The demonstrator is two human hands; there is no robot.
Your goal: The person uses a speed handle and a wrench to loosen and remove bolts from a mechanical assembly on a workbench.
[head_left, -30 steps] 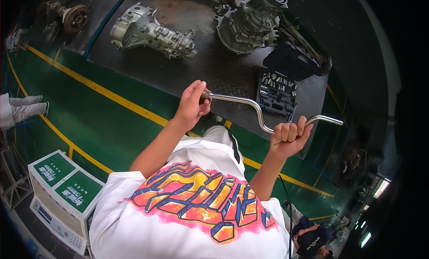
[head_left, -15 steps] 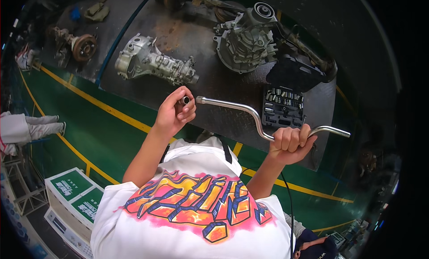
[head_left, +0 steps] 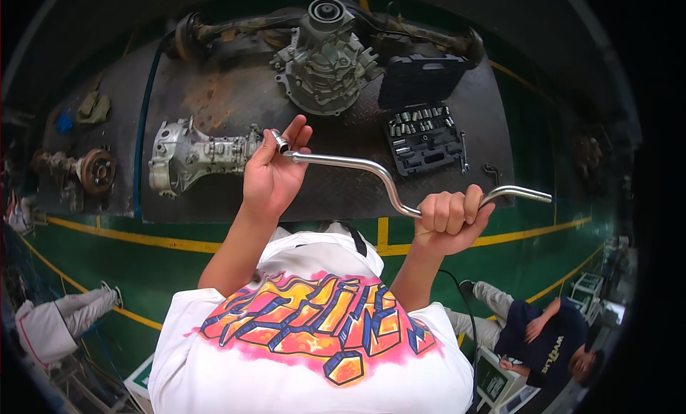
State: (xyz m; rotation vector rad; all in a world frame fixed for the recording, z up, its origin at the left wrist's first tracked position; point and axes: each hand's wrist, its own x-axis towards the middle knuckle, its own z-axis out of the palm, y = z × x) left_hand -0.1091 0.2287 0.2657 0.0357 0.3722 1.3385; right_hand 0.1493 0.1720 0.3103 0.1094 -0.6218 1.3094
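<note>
My right hand (head_left: 450,221) is wrapped round the cranked grip of a chrome speed brace (head_left: 379,175), which runs sideways in front of me above the steel workbench. My left hand (head_left: 275,180) pinches a small chrome socket (head_left: 279,140) between thumb and fingers, its other fingers stretched upward. The socket sits at the brace's left end. I cannot tell whether it is seated on the drive or only touching. Just beyond the left hand lies a silver gearbox (head_left: 193,157), partly covered by that hand.
A larger gearbox (head_left: 325,67) stands at the back, before a rusty axle (head_left: 243,30). An open black socket case (head_left: 429,157) lies right, a wrench (head_left: 464,153) beside it. A brake disc assembly (head_left: 93,171) sits far left. One person (head_left: 543,342) is behind right, another (head_left: 53,325) left.
The socket, apart from the brace half a second ago, is now at its end and tilted. My left fingers have straightened. My view has turned, so the bench things appear further left.
</note>
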